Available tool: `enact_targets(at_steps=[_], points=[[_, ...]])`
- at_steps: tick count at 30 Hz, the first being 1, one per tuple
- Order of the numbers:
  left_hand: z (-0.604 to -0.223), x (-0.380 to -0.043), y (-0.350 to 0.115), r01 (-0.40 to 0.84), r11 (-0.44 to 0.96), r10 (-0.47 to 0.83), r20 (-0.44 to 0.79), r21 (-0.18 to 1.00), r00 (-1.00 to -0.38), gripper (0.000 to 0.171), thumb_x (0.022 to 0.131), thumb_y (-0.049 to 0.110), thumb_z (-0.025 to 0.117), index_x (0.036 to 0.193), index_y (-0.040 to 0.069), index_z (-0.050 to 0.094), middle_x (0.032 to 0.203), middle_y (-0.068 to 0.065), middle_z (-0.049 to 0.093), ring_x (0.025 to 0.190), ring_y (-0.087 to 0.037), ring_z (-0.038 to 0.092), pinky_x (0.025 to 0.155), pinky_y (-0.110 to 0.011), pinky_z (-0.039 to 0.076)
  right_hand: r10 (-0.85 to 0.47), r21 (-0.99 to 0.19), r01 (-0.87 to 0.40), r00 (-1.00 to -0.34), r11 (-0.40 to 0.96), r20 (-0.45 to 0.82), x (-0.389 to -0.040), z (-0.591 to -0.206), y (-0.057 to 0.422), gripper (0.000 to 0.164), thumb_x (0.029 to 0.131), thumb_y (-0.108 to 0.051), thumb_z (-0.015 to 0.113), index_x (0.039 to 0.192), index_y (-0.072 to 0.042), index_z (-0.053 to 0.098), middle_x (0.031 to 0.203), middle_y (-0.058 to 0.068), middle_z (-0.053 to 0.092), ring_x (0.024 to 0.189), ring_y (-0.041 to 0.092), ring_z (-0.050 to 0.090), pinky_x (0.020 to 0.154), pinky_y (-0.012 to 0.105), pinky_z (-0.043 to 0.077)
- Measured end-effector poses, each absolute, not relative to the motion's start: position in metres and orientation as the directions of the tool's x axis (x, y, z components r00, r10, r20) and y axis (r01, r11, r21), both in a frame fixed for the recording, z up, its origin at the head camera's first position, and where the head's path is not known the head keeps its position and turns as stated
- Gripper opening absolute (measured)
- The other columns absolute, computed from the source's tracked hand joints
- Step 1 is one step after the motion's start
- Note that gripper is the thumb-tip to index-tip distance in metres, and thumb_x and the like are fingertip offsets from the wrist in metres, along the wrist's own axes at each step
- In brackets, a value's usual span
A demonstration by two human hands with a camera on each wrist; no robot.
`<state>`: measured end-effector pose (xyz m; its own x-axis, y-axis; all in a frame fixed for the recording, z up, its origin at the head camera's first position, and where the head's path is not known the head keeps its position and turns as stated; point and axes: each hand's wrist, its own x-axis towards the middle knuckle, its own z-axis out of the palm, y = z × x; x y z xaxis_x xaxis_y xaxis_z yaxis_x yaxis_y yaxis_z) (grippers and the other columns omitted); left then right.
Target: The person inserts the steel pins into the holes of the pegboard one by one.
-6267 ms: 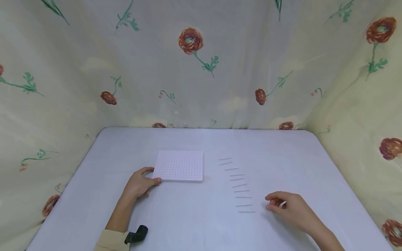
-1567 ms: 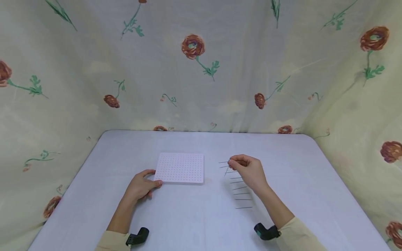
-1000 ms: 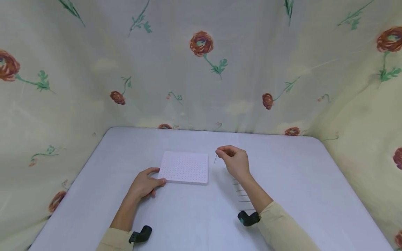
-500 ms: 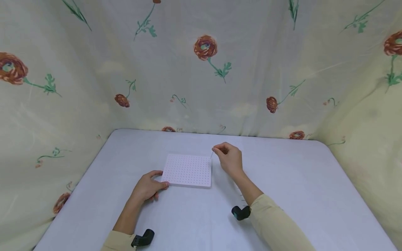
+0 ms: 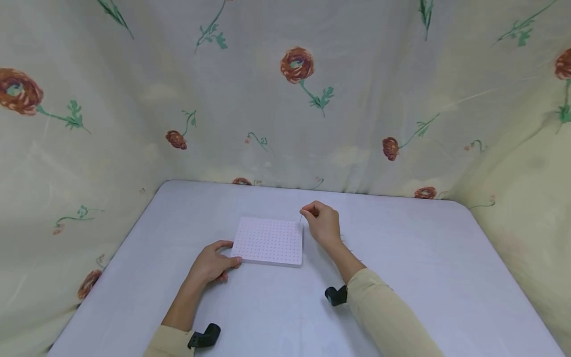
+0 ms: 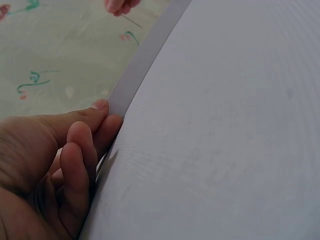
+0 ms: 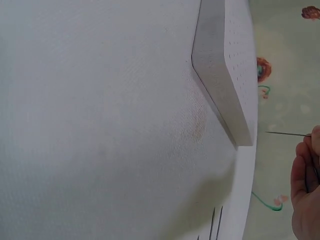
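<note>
A white board with rows of small holes (image 5: pixel 267 241) lies on the table. My left hand (image 5: pixel 213 262) holds its near left corner, thumb on the front edge; in the left wrist view the fingertips (image 6: pixel 100 106) pinch the board's side (image 6: pixel 145 60). Over the far right corner, my right hand (image 5: pixel 324 223) pinches a thin metal pin (image 5: pixel 301 218) between thumb and forefinger, pointing down. In the right wrist view the tip of this pin (image 7: pixel 287 133) appears slightly apart from the board's top face.
Several loose pins (image 7: pixel 212 222) lie on the white table (image 5: pixel 424 277), right of the board, mostly hidden behind my right forearm in the head view. Flowered curtains (image 5: pixel 250 99) enclose the back and sides. Each wrist wears a black camera (image 5: pixel 204 336).
My right hand has picked up a pin from the row, carried it left and turned it downward over the board's far right corner. The left hand keeps holding the board.
</note>
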<state>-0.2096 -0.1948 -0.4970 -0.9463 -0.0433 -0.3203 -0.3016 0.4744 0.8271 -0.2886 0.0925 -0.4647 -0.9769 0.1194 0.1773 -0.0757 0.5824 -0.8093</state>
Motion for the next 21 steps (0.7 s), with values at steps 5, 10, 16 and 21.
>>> enact_targets(at_steps=[5, 10, 16, 21], points=[[-0.4978, -0.2119, -0.1939, -0.288, 0.458, -0.026, -0.311, 0.841, -0.950, 0.063, 0.088, 0.017, 0.080, 0.144, 0.007, 0.053, 0.076, -0.002, 0.076, 0.041, -0.009, 0.049, 0.045, -0.022, 0.041, 0.122, -0.790, -0.073, -0.975, 0.609, 0.184, -0.2923, -0.4699, 0.0923, 0.010, 0.096, -0.020, 0.072, 0.095, -0.011, 0.075, 0.092, 0.007, 0.076, 0.084, 0.019, 0.066, 0.070, 0.025, 0.049], [-0.4985, -0.2119, -0.1928, -0.285, 0.461, -0.023, -0.309, 0.840, -0.951, 0.063, 0.088, 0.016, 0.080, 0.144, 0.005, 0.053, 0.076, -0.002, 0.075, 0.041, -0.009, 0.049, 0.044, -0.021, 0.041, 0.128, -0.789, -0.049, -0.979, 0.613, 0.161, -0.2920, -0.4724, 0.0926, 0.010, 0.097, -0.019, 0.072, 0.096, -0.010, 0.075, 0.093, 0.008, 0.076, 0.084, 0.020, 0.065, 0.070, 0.025, 0.049], [-0.4995, -0.2112, -0.1939, -0.292, 0.468, -0.035, -0.312, 0.834, -0.949, 0.064, 0.088, 0.016, 0.080, 0.144, 0.005, 0.053, 0.075, -0.003, 0.075, 0.041, -0.009, 0.049, 0.044, -0.021, 0.041, 0.132, -0.793, -0.052, -0.977, 0.607, 0.165, -0.2928, -0.4714, 0.0912, 0.010, 0.097, -0.019, 0.072, 0.096, -0.009, 0.075, 0.093, 0.008, 0.076, 0.084, 0.020, 0.065, 0.070, 0.025, 0.048], [-0.4992, -0.2098, -0.1957, -0.292, 0.465, -0.038, -0.311, 0.836, -0.950, 0.064, 0.088, 0.016, 0.081, 0.144, 0.005, 0.052, 0.075, -0.003, 0.075, 0.040, -0.009, 0.048, 0.044, -0.021, 0.041, 0.130, -0.791, -0.054, -0.977, 0.609, 0.167, -0.2935, -0.4711, 0.0891, 0.010, 0.097, -0.019, 0.072, 0.095, -0.009, 0.075, 0.093, 0.009, 0.076, 0.084, 0.020, 0.066, 0.069, 0.024, 0.047]])
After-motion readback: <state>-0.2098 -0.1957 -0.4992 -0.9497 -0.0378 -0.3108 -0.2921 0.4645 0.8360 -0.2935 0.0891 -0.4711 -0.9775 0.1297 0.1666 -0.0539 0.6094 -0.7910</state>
